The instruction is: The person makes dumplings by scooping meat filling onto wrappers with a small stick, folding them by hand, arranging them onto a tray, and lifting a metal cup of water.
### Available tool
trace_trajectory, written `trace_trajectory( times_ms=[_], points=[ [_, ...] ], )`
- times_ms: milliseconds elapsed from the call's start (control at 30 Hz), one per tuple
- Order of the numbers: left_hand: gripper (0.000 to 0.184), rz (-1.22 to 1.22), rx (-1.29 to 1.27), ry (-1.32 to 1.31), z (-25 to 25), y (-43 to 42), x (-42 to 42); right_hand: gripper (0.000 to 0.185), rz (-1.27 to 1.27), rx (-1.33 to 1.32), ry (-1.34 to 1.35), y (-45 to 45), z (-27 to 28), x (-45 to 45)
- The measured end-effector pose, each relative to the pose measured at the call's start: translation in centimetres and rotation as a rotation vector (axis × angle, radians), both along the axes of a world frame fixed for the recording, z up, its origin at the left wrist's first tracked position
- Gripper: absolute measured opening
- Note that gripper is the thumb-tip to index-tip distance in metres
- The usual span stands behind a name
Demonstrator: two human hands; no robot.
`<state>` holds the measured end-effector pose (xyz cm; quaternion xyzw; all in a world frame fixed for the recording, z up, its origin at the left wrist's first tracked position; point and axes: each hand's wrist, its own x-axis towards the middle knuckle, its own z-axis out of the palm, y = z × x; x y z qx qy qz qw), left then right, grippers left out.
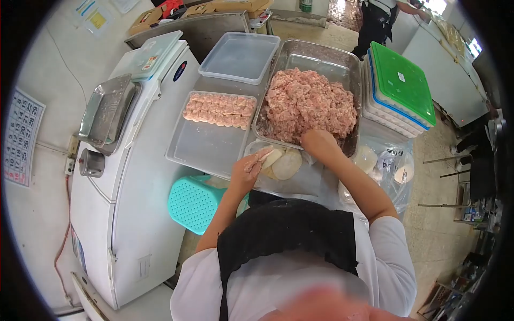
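Observation:
My left hand (pixel 250 167) is closed around a pale round dough wrapper (pixel 271 158), with bits of meat stuck on the fingers. Just beside it lies a pile of more wrappers (pixel 287 165) on a plastic sheet. My right hand (pixel 318 143) reaches over the near rim of a metal tray (pixel 350 59) and touches the ground meat mixture (pixel 310 101) heaped in it; its fingertips are hidden, so I cannot tell what they hold. To the left, a shallow plastic container (pixel 203 147) has rows of filled dumplings (pixel 219 109) along its far side.
An open clear container (pixel 239 58) stands behind the dumplings. Stacked containers with a green lid (pixel 402 80) are right of the tray, above bagged wrappers (pixel 404 172). A turquoise stool (pixel 193 203) and white freezer (pixel 144 214) flank the left. Another person (pixel 377 21) stands at the back.

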<state>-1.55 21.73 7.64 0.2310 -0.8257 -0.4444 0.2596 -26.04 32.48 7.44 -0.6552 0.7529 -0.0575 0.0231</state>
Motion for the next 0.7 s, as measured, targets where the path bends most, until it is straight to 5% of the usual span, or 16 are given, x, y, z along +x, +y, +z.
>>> trace_trajectory(
  times_ms=[167,300,467,567,700],
  points=[
    [0.021,-0.068,-0.483,0.05,1.8,-3.3,0.7,0.022,-0.101,0.018,-0.21,0.9,1.0,-0.3],
    [0.02,-0.175,-0.164,0.033,1.7,-5.9,1.6,0.024,-0.136,0.086,-0.035,1.0,5.4,-0.1],
    [0.017,-0.366,0.264,-0.015,5.1,-7.6,1.6,0.026,-0.19,0.111,0.032,-1.6,2.2,3.1],
    [0.016,-0.335,-0.432,0.048,6.1,-8.6,-0.3,0.028,-0.247,0.056,-0.19,-1.6,2.0,3.5],
    [0.018,-0.417,-0.228,0.049,7.1,-10.0,-1.0,0.028,-0.365,-0.044,-0.497,0.1,2.8,2.8]
  ],
)
